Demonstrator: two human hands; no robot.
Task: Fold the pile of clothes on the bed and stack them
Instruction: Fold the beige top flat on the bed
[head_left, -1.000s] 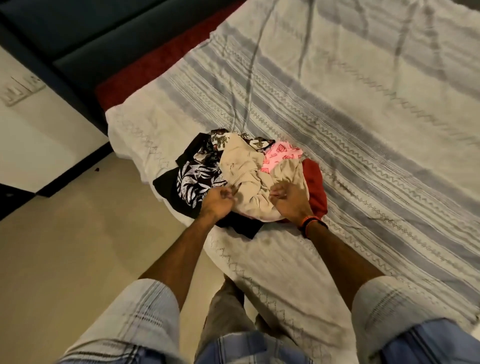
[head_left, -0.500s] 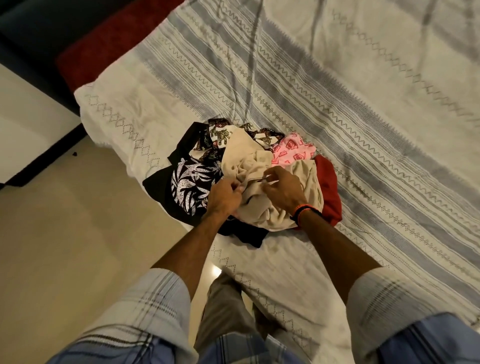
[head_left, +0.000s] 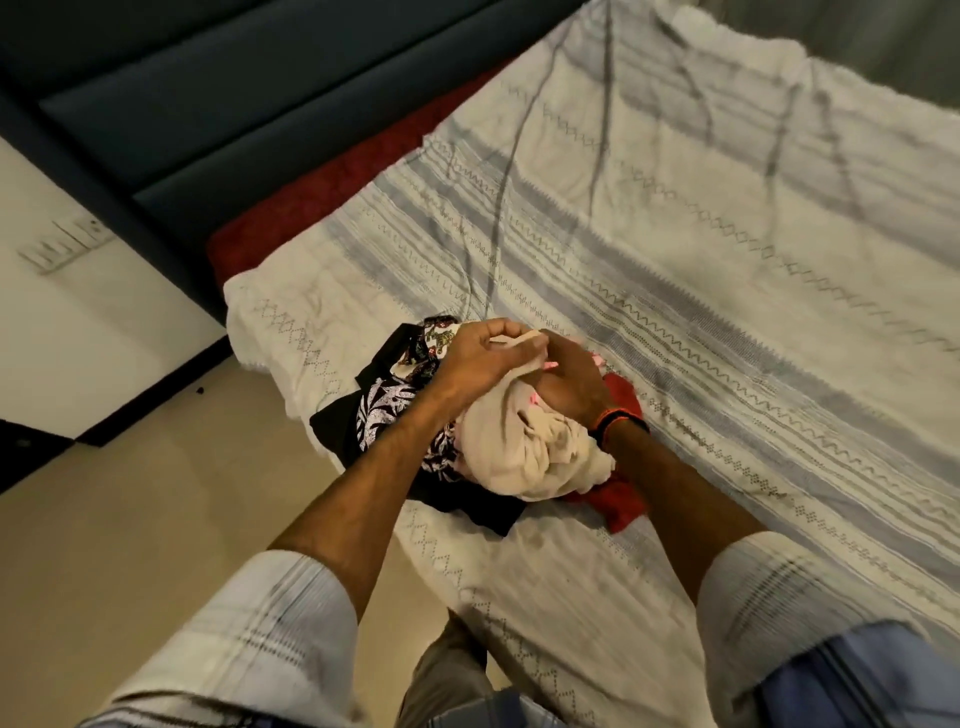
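A crumpled pile of clothes lies at the near corner of the bed. On top is a cream garment (head_left: 519, 447), lifted into a bunch. My left hand (head_left: 480, 358) grips its upper edge, fingers curled round the cloth. My right hand (head_left: 571, 384), with an orange band at the wrist, holds the same garment from the right side. Under it lie a black garment with a white leaf print (head_left: 379, 415), a patterned piece (head_left: 434, 338) and a red garment (head_left: 621, 504). A sliver of pink cloth (head_left: 597, 358) shows behind my right hand.
The bed is covered by a white sheet with grey stripes (head_left: 727, 270), wide and flat beyond the pile. A red mattress edge (head_left: 311, 208) and a dark headboard (head_left: 234, 119) lie to the left. Beige floor (head_left: 130, 519) and a white cabinet (head_left: 67, 332) are at the left.
Both hands have gathered the cream garment and raised it off the pile, coming close together at its top. The pink cloth is now mostly hidden. The camera view has shifted.
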